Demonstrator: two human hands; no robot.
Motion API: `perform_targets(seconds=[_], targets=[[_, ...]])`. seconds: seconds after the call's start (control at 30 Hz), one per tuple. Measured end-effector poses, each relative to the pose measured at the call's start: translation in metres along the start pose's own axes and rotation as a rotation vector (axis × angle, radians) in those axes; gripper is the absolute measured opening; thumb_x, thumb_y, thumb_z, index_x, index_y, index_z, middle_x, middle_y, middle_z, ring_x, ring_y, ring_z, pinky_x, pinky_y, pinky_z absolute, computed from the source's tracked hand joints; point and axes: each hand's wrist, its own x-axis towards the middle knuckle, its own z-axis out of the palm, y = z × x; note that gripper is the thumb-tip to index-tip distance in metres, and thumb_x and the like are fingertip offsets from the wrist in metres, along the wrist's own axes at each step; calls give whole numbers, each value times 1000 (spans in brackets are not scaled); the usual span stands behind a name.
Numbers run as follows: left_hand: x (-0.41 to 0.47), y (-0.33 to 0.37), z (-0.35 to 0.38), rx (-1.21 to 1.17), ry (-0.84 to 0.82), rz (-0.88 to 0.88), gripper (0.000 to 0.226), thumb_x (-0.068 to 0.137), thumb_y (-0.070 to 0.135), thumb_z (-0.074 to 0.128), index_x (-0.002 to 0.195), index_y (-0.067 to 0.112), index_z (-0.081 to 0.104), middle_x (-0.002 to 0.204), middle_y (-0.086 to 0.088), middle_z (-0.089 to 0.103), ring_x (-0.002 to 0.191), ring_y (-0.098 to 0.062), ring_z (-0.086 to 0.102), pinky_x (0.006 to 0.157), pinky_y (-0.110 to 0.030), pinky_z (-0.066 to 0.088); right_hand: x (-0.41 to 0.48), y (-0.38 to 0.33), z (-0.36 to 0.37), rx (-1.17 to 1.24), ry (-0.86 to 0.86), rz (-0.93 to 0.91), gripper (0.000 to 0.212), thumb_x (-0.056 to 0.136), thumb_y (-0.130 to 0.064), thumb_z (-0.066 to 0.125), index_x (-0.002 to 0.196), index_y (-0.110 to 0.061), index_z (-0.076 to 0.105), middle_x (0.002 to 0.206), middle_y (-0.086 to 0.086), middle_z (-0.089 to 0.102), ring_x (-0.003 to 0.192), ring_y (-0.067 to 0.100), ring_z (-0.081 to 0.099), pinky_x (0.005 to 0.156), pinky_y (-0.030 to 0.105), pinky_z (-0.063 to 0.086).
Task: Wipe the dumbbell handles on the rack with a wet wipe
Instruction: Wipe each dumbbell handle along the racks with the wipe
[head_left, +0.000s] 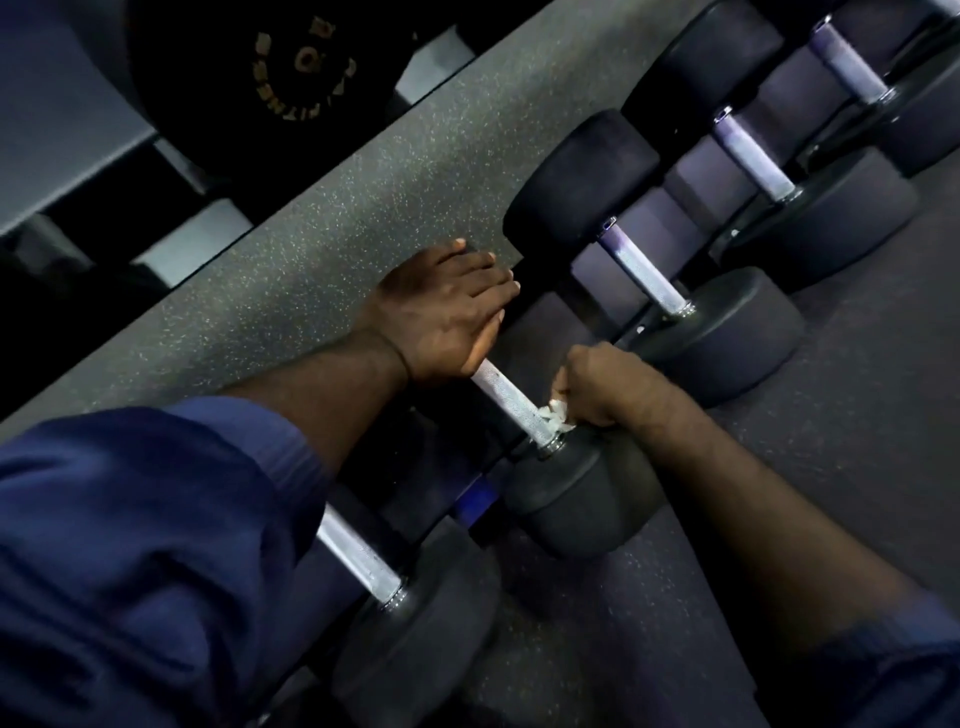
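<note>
Several black dumbbells lie in a diagonal row on a dark rack, each with a knurled steel handle. My left hand (447, 306) rests flat with straight fingers on the far head of one dumbbell, which it hides. That dumbbell's handle (506, 397) runs down to the near head (576, 499). My right hand (608, 384) grips a crumpled white wet wipe (556, 415) and presses it against the near end of this handle, next to the head.
Another dumbbell handle (358, 558) lies nearer to me, partly under my left sleeve. Further handles (641, 273) (753, 156) (852, 65) follow up to the right. Speckled rubber floor (311, 249) runs beside the rack. A black weight plate (291, 73) stands top left.
</note>
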Motion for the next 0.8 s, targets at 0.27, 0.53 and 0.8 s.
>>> perform_targets(seconds=[0.27,0.53,0.8], targets=[[0,1,-3,-12,-28,-2,40,105,28,46,129,10,72,131,-8,72,125,-30,65,111,-46,44,25,-3,5,-47,-151,-61,34,74,-8,56,98,-18,76,108,10,74,100,29,70,77,25,51],[1,2,-8,-12,-80,-36,42,105,31,44,132,13,71,135,-4,71,128,-28,64,114,-46,42,-30,0,8,22,134,-130,29,78,-43,69,101,-25,70,108,4,70,110,28,63,90,37,52],[2,5,-9,-10,-88,-39,42,106,30,45,133,14,71,135,-3,71,129,-27,63,114,-46,42,-38,-49,15,-379,197,-480,40,92,-49,66,119,-20,64,118,3,65,105,30,67,70,34,41]])
